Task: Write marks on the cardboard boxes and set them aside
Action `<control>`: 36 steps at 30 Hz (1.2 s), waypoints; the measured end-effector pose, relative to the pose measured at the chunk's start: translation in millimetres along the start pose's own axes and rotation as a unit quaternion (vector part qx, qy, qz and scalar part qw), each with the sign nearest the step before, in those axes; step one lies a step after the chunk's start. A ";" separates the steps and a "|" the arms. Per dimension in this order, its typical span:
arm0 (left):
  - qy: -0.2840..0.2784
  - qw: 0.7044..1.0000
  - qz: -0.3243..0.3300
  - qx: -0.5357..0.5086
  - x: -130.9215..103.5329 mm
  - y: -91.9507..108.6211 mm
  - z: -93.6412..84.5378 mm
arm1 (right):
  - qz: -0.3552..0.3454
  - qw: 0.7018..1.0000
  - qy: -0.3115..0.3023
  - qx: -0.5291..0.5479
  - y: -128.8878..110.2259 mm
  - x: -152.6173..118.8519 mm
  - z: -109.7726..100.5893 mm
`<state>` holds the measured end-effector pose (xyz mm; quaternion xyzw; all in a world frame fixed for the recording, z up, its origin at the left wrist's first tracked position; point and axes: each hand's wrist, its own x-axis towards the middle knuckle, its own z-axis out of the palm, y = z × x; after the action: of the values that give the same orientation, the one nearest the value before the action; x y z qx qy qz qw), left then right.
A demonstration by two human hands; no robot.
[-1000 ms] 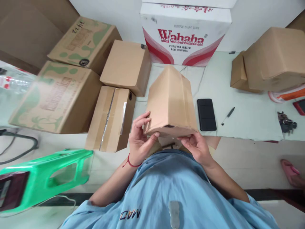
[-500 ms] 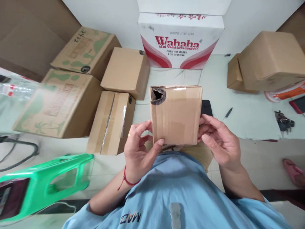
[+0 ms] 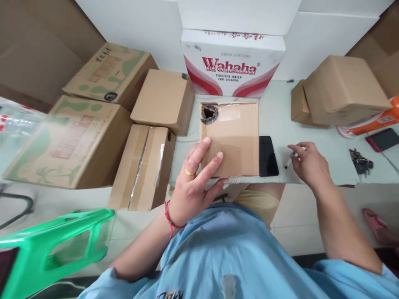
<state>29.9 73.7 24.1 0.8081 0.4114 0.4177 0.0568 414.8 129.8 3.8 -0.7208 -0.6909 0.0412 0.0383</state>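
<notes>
A small cardboard box (image 3: 237,141) lies on the table in front of me, with a ragged, dark-edged hole at its upper left corner. My left hand (image 3: 199,178) rests on its lower left part, fingers spread over the top face and thumb by the near edge. To the right, my right hand (image 3: 308,162) has its thumb and fingers closed around a pen (image 3: 288,161) at the tabletop. A black phone (image 3: 268,155) lies flat between the box and the pen, partly beside the box's right edge.
Several cardboard boxes (image 3: 162,97) stand on the left. A white and red Wahaha carton (image 3: 230,62) is behind. On the right are a larger cardboard box (image 3: 346,89), keys (image 3: 360,161) and a red-edged phone (image 3: 382,140). A green stool (image 3: 59,249) stands at lower left.
The box has gone from between both hands down onto the table. My left hand now lies on top of it. My right hand has moved right and taken hold of the pen.
</notes>
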 end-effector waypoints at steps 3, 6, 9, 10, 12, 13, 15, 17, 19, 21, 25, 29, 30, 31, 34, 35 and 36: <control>0.003 1.000 -0.011 0.004 -6.8 3.6 2.4 | -0.002 0.977 -0.152 -0.150 26.6 23.1 9.0; 0.012 1.000 -0.009 -0.003 -9.5 5.4 3.6 | -0.035 0.958 -0.207 -0.196 33.9 36.3 12.5; 0.015 1.000 -0.003 -0.009 -8.8 4.3 4.0 | -0.089 0.945 -0.212 -0.232 34.9 43.9 13.2; 0.016 1.000 -0.003 -0.009 -8.5 3.6 4.0 | -0.105 0.940 -0.214 -0.245 35.5 45.4 12.5; 0.017 1.000 -0.004 -0.007 -8.2 2.1 4.1 | -0.115 0.940 -0.204 -0.246 36.9 46.6 8.0; 0.018 1.000 -0.004 -0.007 -8.2 1.4 4.3 | -0.104 0.951 -0.180 -0.229 36.9 46.2 3.4; 0.019 1.000 -0.003 -0.006 -8.5 0.4 4.8 | -0.065 0.985 -0.090 -0.131 33.0 43.5 -11.4; 0.019 1.000 0.000 -0.007 -8.6 0.0 5.6 | -0.023 0.996 0.057 0.059 19.7 38.9 -33.0; 0.021 1.000 0.000 -0.006 -8.2 0.2 6.5 | -0.010 0.940 0.202 0.274 -6.0 33.2 -57.6; 0.022 1.000 -0.002 -0.003 -7.4 1.0 7.2 | -0.036 0.884 0.251 0.392 -43.1 26.8 -80.6; 0.017 1.000 -0.012 0.007 -6.4 4.6 7.1 | -0.171 0.722 0.202 0.639 -127.9 14.6 -106.1; 0.015 1.000 -0.016 0.008 -7.6 10.0 5.9 | -0.286 0.775 0.124 0.549 -184.7 11.6 -100.1; 0.015 1.000 -0.022 0.011 -8.0 11.0 5.7 | -0.293 0.788 0.120 0.527 -192.1 12.5 -96.2; 0.015 0.999 -0.028 0.014 -8.3 11.6 5.6 | -0.292 0.800 0.123 0.509 -197.3 13.7 -92.2; 0.013 0.999 -0.032 0.017 -8.3 11.0 5.8 | -0.278 0.817 0.142 0.484 -202.9 16.7 -83.8; 0.012 0.999 -0.030 0.015 -7.9 10.1 6.1 | -0.273 0.819 0.148 0.482 -202.8 17.2 -82.5; 0.012 1.000 -0.026 0.012 -7.5 9.1 6.5 | -0.269 0.821 0.151 0.481 -202.3 17.6 -81.9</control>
<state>37.9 64.0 19.2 0.7925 0.4383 0.4207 0.0529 223.8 156.0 107.7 -0.3939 -0.7351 0.2469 0.4934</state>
